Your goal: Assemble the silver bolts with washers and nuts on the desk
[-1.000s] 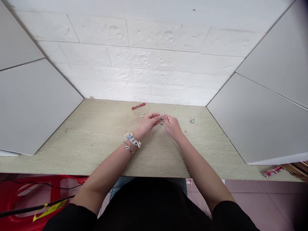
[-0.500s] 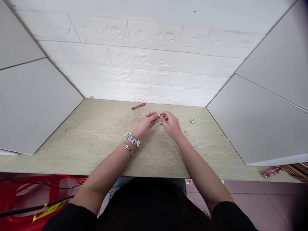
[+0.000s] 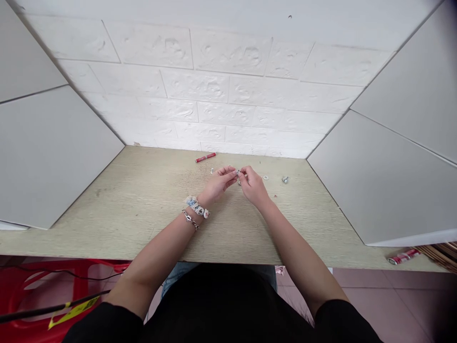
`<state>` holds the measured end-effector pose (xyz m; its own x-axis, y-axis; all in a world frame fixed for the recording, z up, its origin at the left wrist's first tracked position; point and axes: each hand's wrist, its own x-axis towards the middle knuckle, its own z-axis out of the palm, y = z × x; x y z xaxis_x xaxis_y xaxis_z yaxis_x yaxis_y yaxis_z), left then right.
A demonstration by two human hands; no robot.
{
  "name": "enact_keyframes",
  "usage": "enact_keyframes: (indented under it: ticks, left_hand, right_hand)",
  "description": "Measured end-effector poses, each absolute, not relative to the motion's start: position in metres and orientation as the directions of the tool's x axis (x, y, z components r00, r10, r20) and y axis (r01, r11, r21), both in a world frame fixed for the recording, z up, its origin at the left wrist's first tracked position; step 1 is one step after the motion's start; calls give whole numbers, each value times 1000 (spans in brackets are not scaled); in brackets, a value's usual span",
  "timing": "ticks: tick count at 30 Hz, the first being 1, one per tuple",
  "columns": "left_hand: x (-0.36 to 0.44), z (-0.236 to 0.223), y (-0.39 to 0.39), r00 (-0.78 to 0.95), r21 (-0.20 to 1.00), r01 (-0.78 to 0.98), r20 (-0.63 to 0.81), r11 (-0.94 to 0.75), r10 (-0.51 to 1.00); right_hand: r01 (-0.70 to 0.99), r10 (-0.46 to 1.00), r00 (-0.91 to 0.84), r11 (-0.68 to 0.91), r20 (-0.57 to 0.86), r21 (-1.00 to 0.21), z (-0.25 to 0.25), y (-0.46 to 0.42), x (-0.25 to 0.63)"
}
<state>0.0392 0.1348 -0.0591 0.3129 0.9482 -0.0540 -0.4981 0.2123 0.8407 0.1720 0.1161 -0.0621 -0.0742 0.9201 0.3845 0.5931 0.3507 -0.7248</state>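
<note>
Above the middle of the tabletop [image 3: 157, 205], a small ring-shaped metal fastener [image 3: 238, 173] is held between the fingertips of both hands. My left hand [image 3: 218, 184] pinches it from the left, with a hair tie and a chain bracelet on the wrist. From the right, my right hand [image 3: 253, 185] grips the same piece between thumb and index finger. Its exact form is partly hidden by the fingers. Just below the fingertips lies another small metal part [image 3: 240, 183]. A flat washer [image 3: 265, 177] rests right of my right hand.
Farther right sits a shiny metal screw-like piece [image 3: 285, 179]. A small white piece [image 3: 212, 170] lies behind my left hand, near a red tube [image 3: 205, 157] by the brick-pattern wall [image 3: 214, 88]. Grey panels [image 3: 403, 176] close both sides. Another red tube [image 3: 403, 256] is at the front right.
The fingertips and the held fastener have shifted very slightly, and the fastener shows less between them. The washer beside my right hand shows more fully.
</note>
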Motion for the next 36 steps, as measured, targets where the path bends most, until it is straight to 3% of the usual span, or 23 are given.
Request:
enact_keyframes:
  ticks: [12, 17, 23, 36]
  left_hand:
    - [45, -63, 133, 335, 822, -516, -63, 239, 940]
    - [40, -63, 138, 304, 801, -555, -57, 225, 951]
    - [38, -62, 140, 313, 815, -538, -45, 216, 949]
    - [39, -62, 137, 307, 841, -501, -49, 205, 950]
  right_hand:
    - [655, 952, 10, 225, 307, -721, -57, 115, 177]
    - [605, 912, -9, 332, 410, -724, -57, 116, 177]
    - [607, 851, -128, 473, 509, -638, -60, 120, 178]
    - [601, 905, -103, 388, 413, -699, -61, 118, 174]
